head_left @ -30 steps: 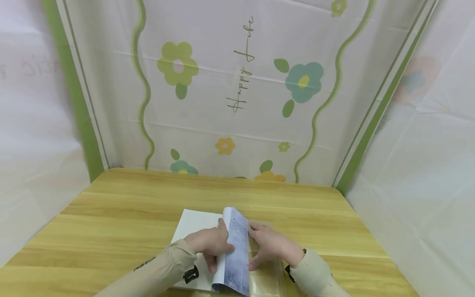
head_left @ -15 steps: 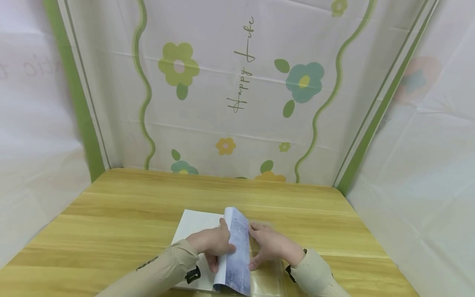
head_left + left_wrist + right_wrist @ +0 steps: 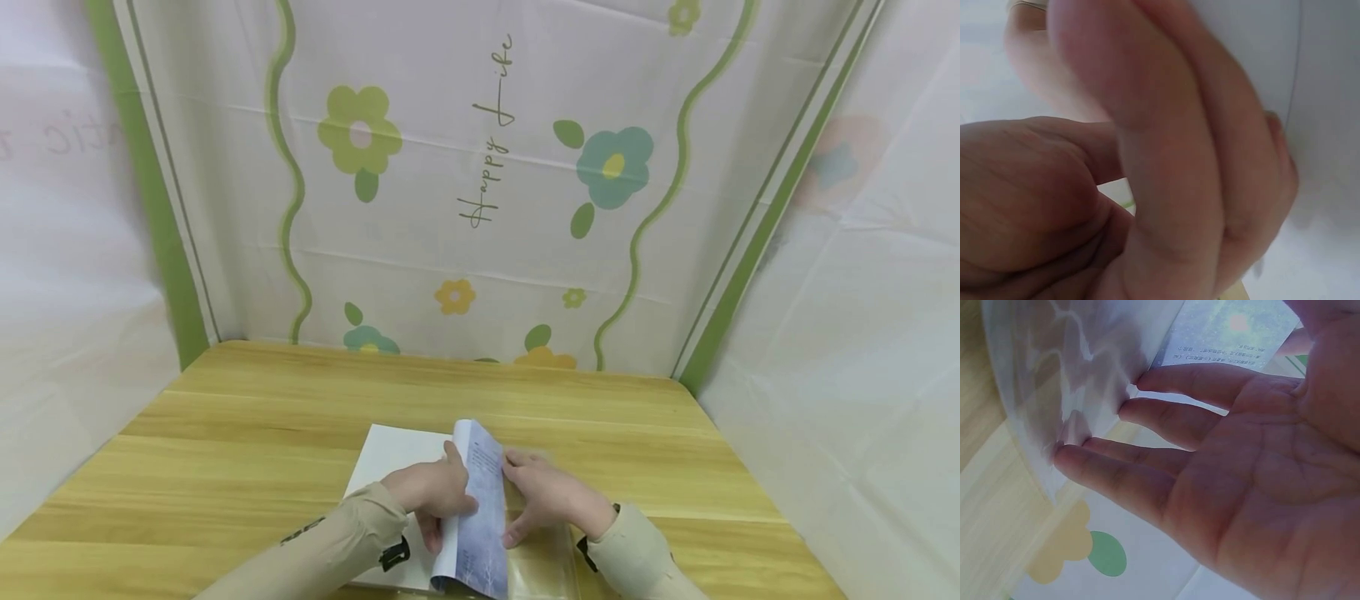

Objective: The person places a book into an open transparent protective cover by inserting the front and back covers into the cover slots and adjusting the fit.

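A book with white pages point(image 3: 408, 446) lies near the table's front edge. Its printed blue-violet cover flap point(image 3: 483, 508) is bent up along the right side in a rounded fold. My left hand point(image 3: 435, 487) holds this flap, its thumb left of the fold and a finger on the printed face. In the left wrist view the fingers curl near a white surface, their tips partly hidden. My right hand point(image 3: 551, 496) rests on a clear plastic book cover point(image 3: 543, 571), thumb beside the flap's edge. The right wrist view shows nearly straight fingers touching the plastic point(image 3: 1054, 381).
The wooden table point(image 3: 262, 433) extends to both sides and behind the book. A white curtain with flowers point(image 3: 420, 242) hangs at its back edge, and pale sheets point(image 3: 847, 350) flank both sides.
My left hand has shifted very slightly to the right with the flap. The right hand and the plastic cover look unchanged.
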`<act>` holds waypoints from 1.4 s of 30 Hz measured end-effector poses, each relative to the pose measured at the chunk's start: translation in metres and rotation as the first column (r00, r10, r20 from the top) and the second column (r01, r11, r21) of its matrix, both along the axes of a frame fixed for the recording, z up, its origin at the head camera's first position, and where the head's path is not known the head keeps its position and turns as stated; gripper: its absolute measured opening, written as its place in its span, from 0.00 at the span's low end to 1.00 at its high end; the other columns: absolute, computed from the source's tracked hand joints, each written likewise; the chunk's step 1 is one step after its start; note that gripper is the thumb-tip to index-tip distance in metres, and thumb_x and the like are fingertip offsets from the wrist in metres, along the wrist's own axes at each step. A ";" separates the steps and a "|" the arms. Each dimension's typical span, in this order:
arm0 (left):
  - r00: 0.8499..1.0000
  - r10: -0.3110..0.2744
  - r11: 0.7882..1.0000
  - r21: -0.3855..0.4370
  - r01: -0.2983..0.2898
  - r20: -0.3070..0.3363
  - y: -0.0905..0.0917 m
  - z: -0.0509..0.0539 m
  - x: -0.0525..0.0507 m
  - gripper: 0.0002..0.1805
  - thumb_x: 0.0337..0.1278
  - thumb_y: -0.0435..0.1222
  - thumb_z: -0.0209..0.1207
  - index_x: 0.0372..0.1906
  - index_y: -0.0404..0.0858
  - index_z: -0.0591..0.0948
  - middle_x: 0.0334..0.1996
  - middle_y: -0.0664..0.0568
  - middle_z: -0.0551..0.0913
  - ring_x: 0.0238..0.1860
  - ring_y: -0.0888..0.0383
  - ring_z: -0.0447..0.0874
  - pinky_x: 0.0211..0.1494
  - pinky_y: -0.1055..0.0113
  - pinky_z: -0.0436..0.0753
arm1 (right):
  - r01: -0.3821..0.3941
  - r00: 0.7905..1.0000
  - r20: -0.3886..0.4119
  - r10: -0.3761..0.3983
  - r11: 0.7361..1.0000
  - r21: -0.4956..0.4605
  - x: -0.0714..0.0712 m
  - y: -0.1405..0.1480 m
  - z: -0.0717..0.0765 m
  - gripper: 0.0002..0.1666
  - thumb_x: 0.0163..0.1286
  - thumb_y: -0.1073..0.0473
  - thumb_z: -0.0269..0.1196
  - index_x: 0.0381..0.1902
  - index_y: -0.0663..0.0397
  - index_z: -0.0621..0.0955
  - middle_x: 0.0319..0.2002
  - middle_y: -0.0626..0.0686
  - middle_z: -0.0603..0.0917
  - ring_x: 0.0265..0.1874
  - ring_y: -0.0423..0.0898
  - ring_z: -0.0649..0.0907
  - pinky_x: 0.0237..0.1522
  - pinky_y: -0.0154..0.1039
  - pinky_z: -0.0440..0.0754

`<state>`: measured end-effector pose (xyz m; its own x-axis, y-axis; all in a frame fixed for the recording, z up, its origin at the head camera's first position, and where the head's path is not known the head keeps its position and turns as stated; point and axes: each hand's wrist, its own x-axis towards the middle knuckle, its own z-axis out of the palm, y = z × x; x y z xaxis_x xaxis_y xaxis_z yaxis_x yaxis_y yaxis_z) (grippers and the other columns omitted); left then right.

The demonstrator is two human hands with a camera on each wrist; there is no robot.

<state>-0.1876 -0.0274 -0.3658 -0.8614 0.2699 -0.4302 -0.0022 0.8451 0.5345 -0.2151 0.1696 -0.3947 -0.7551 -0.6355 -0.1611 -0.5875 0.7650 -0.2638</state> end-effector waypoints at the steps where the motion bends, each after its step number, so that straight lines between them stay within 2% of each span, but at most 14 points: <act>1: 1.000 -0.001 1.000 -0.011 0.001 -0.001 0.001 0.000 0.000 0.49 0.65 0.38 0.60 0.73 0.21 0.40 0.14 0.41 0.81 0.11 0.53 0.82 0.18 0.65 0.83 | 0.002 1.000 0.002 -0.002 1.000 0.001 0.000 0.000 0.000 0.68 0.40 0.40 0.80 0.68 0.76 0.63 0.71 0.69 0.61 0.67 0.67 0.64 0.68 0.55 0.62; 7: 1.000 0.013 0.999 -0.042 -0.012 0.011 0.004 0.001 0.000 0.50 0.65 0.39 0.60 0.73 0.22 0.40 0.14 0.41 0.81 0.08 0.56 0.79 0.11 0.71 0.76 | 0.007 1.000 0.004 -0.007 1.000 0.006 0.001 -0.001 0.002 0.68 0.40 0.40 0.80 0.68 0.76 0.64 0.71 0.69 0.61 0.67 0.67 0.64 0.68 0.55 0.63; 19: 0.998 0.042 0.999 -0.008 -0.042 0.037 0.007 0.000 -0.001 0.50 0.65 0.38 0.61 0.74 0.23 0.38 0.15 0.38 0.81 0.08 0.55 0.78 0.11 0.70 0.77 | 0.008 1.000 -0.007 -0.008 1.000 0.008 0.002 -0.002 0.004 0.67 0.40 0.41 0.80 0.67 0.77 0.64 0.70 0.70 0.61 0.67 0.67 0.64 0.68 0.55 0.63; 23: 0.998 0.051 0.998 -0.024 -0.050 0.040 0.009 0.000 -0.001 0.51 0.65 0.38 0.61 0.74 0.24 0.38 0.15 0.39 0.81 0.09 0.54 0.79 0.11 0.70 0.76 | 0.011 1.000 -0.007 -0.010 1.000 0.011 0.002 -0.002 0.003 0.67 0.40 0.41 0.80 0.67 0.77 0.64 0.70 0.69 0.61 0.67 0.67 0.64 0.68 0.55 0.63; 30: 0.998 0.061 0.994 -0.095 -0.057 0.030 0.013 0.000 -0.002 0.51 0.65 0.39 0.61 0.74 0.25 0.38 0.12 0.40 0.80 0.09 0.55 0.80 0.11 0.70 0.76 | 0.017 1.000 -0.002 -0.017 1.000 0.008 0.003 -0.002 0.004 0.67 0.39 0.42 0.80 0.67 0.78 0.64 0.70 0.70 0.61 0.67 0.68 0.64 0.68 0.55 0.62; 37: 1.000 0.021 0.973 -0.229 -0.023 -0.011 0.024 0.002 -0.002 0.49 0.67 0.39 0.60 0.73 0.22 0.40 0.08 0.42 0.78 0.15 0.52 0.84 0.18 0.68 0.82 | 0.014 1.000 -0.008 -0.014 1.000 -0.010 0.001 -0.002 0.006 0.65 0.38 0.44 0.81 0.65 0.80 0.66 0.69 0.73 0.62 0.66 0.69 0.64 0.67 0.57 0.62; 39: 1.000 0.024 0.971 -0.239 -0.025 -0.010 0.024 0.003 -0.002 0.49 0.67 0.40 0.60 0.73 0.22 0.40 0.08 0.42 0.78 0.15 0.53 0.84 0.20 0.68 0.83 | 0.017 1.000 -0.003 -0.017 1.000 -0.008 0.001 -0.002 0.005 0.64 0.38 0.44 0.81 0.65 0.79 0.67 0.69 0.73 0.62 0.66 0.69 0.64 0.67 0.57 0.62; 42: 1.000 0.028 0.981 -0.193 -0.026 0.006 0.018 0.004 -0.001 0.50 0.66 0.42 0.61 0.74 0.23 0.40 0.09 0.43 0.79 0.12 0.55 0.82 0.19 0.68 0.82 | 0.018 1.000 0.005 -0.018 1.000 0.001 0.001 -0.002 0.005 0.65 0.39 0.43 0.81 0.65 0.78 0.67 0.69 0.72 0.62 0.66 0.69 0.64 0.67 0.57 0.62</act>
<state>-0.1886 -0.0091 -0.3623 -0.8632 0.1575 -0.4796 -0.0306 0.9320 0.3612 -0.2144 0.1671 -0.3900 -0.7655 -0.6217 -0.1655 -0.5722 0.7756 -0.2666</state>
